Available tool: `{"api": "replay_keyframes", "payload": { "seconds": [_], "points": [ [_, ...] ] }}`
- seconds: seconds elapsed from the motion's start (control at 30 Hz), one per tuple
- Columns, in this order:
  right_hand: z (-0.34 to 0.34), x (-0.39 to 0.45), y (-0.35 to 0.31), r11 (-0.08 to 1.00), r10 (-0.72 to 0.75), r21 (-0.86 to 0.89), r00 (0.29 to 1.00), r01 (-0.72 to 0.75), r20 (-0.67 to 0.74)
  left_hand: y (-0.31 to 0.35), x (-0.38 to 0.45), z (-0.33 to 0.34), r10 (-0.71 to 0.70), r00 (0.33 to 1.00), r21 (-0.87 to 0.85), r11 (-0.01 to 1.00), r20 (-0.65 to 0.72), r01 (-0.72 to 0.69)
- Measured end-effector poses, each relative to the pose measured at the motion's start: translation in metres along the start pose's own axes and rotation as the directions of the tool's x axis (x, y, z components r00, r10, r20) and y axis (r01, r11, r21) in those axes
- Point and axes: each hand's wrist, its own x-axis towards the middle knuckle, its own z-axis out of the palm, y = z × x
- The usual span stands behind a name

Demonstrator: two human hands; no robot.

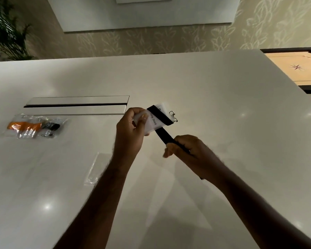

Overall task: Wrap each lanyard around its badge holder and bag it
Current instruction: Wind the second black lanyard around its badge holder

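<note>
Glossy white table (205, 97), left hand (131, 130) pinching badge holder (155, 121) above it, long axis tilted toward lower left, black lanyard (161, 115) crossing it diagonally, right hand (188, 150) closed on the strap's tail, filled bag (34, 127) far left.

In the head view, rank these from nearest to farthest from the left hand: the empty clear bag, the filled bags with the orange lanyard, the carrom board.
Measured from the left hand:
1. Empty clear bag, flat on the table just below and left of the hand, beside the forearm.
2. Filled bags with the orange lanyard, far left on the table.
3. Carrom board, beyond the table's far right corner.
</note>
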Motion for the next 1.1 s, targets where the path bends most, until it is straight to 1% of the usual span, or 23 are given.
{"api": "replay_keyframes", "payload": {
  "seconds": [0.07, 0.13, 0.2, 0.23, 0.37, 0.47, 0.5, 0.63, 0.73, 0.77, 0.83, 0.9, 0.97, 1.0, 1.07, 1.1],
  "points": [
    [-0.006, -0.001, -0.014, 0.990, 0.055, 0.131, 0.998, -0.059, 0.033, -0.004, -0.003, 0.001, 0.114, 0.993, 0.121, 0.986, 0.040, -0.118],
    [-0.013, 0.001, -0.026, 0.953, 0.078, 0.293, 0.997, -0.082, 0.027, -0.008, -0.006, 0.001, 0.203, 0.972, 0.208, 0.952, 0.118, -0.225],
    [-0.020, 0.005, -0.033, 0.895, 0.092, 0.437, 0.996, -0.090, 0.017, -0.010, -0.009, 0.002, 0.218, 0.958, 0.224, 0.940, 0.187, -0.258],
    [-0.025, 0.007, -0.037, 0.872, 0.094, 0.482, 0.996, -0.085, 0.005, -0.010, -0.011, 0.002, 0.213, 0.953, 0.218, 0.941, 0.215, -0.260],
    [-0.038, 0.024, -0.037, 0.835, 0.112, 0.547, 0.992, -0.059, -0.065, -0.008, -0.013, 0.002, 0.164, 0.938, 0.211, 0.949, 0.305, -0.235],
    [-0.047, 0.040, -0.026, 0.815, 0.123, 0.578, 0.988, -0.046, -0.094, -0.005, -0.018, 0.001, 0.199, 0.904, 0.157, 0.949, 0.378, -0.275],
    [-0.049, 0.045, -0.021, 0.815, 0.135, 0.577, 0.986, -0.052, -0.102, -0.003, -0.020, 0.001, 0.199, 0.898, 0.133, 0.954, 0.392, -0.269],
    [-0.047, 0.056, -0.002, 0.849, 0.158, 0.523, 0.982, -0.079, -0.108, 0.005, -0.021, -0.003, 0.177, 0.883, 0.060, 0.973, 0.434, -0.225],
    [-0.042, 0.059, 0.012, 0.881, 0.198, 0.446, 0.979, -0.157, -0.046, 0.010, -0.020, -0.007, 0.108, 0.890, -0.012, 0.993, 0.442, -0.114],
    [-0.042, 0.058, 0.015, 0.876, 0.215, 0.444, 0.976, -0.188, -0.011, 0.011, -0.020, -0.008, 0.087, 0.891, -0.042, 0.996, 0.445, -0.076],
    [-0.040, 0.055, 0.019, 0.823, 0.228, 0.517, 0.971, -0.233, 0.075, 0.011, -0.020, -0.009, 0.055, 0.897, -0.102, 0.995, 0.438, -0.011],
    [-0.036, 0.048, 0.021, 0.754, 0.199, 0.604, 0.966, -0.257, 0.164, 0.010, -0.019, -0.009, 0.017, 0.906, -0.170, 0.983, 0.424, 0.061],
    [-0.030, 0.041, 0.026, 0.714, 0.185, 0.652, 0.967, -0.254, 0.174, 0.009, -0.019, -0.007, -0.015, 0.912, -0.231, 0.966, 0.409, 0.120],
    [-0.026, 0.039, 0.028, 0.680, 0.211, 0.684, 0.964, -0.264, 0.162, 0.008, -0.020, -0.006, -0.033, 0.916, -0.257, 0.955, 0.400, 0.146],
    [-0.020, 0.036, 0.033, 0.549, 0.268, 0.780, 0.947, -0.302, 0.179, 0.007, -0.020, -0.004, -0.074, 0.924, -0.290, 0.937, 0.375, 0.192],
    [-0.017, 0.035, 0.035, 0.479, 0.249, 0.820, 0.944, -0.313, 0.215, 0.006, -0.020, -0.003, -0.093, 0.932, -0.299, 0.932, 0.351, 0.205]
  ]
}}
